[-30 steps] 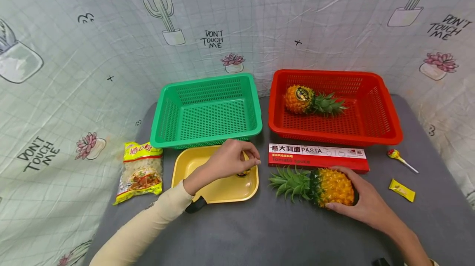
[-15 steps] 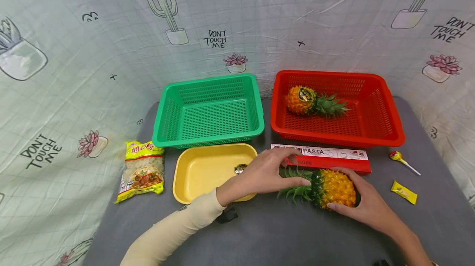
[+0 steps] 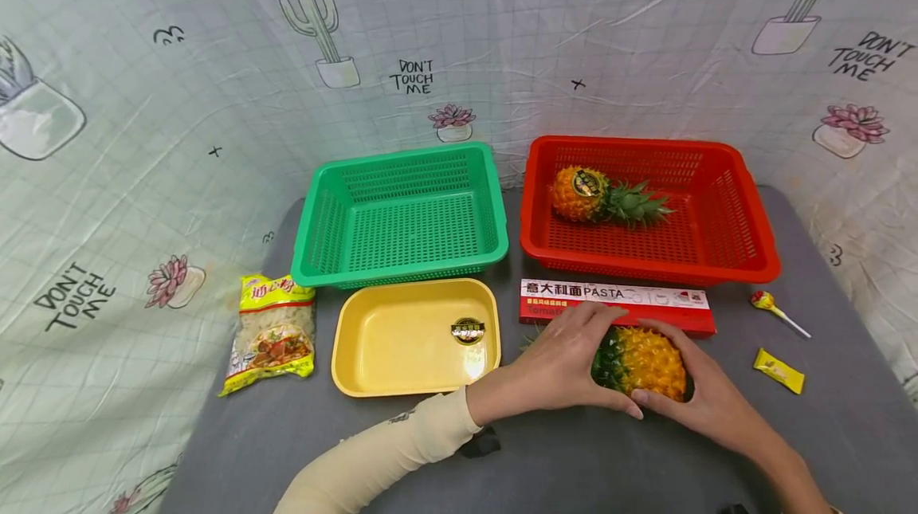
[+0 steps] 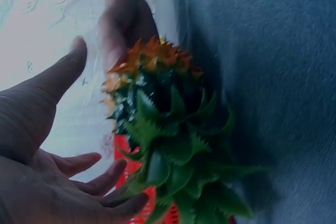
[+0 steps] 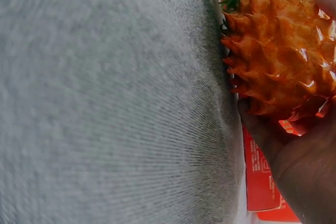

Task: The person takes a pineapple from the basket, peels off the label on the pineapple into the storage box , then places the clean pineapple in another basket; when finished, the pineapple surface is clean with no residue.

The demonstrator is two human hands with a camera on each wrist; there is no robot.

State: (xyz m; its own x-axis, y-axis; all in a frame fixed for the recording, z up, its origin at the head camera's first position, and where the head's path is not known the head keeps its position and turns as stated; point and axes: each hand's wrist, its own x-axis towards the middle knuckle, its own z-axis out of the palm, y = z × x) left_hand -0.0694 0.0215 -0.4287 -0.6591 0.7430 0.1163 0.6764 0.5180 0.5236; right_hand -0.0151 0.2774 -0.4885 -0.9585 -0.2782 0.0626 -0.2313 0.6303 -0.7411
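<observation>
A pineapple (image 3: 651, 361) lies on its side on the grey table, its orange body to the right and its green crown to the left. My right hand (image 3: 706, 394) holds the bottom end, thumb and fingers on opposite sides of the body. Over the crown is my left hand (image 3: 555, 362), thumb and fingers spread apart, hiding most of the leaves from the head camera. In the left wrist view the green crown (image 4: 181, 161) shows beside the parted left fingers (image 4: 105, 182). The right wrist view shows the spiky body (image 5: 281, 51) close up.
Behind the pineapple lies a red pasta box (image 3: 617, 308). A green basket (image 3: 402, 273) and a red basket (image 3: 645, 263) with another pineapple (image 3: 579, 194) stand farther back. Left are a yellow tray (image 3: 387, 378) and a noodle bag (image 3: 272, 331); right, a lollipop (image 3: 767, 301) and yellow packet (image 3: 779, 370).
My left hand has moved right from above the yellow tray to the pineapple's crown, uncovering a black and gold sticker in the tray. The right hand has stayed on the pineapple.
</observation>
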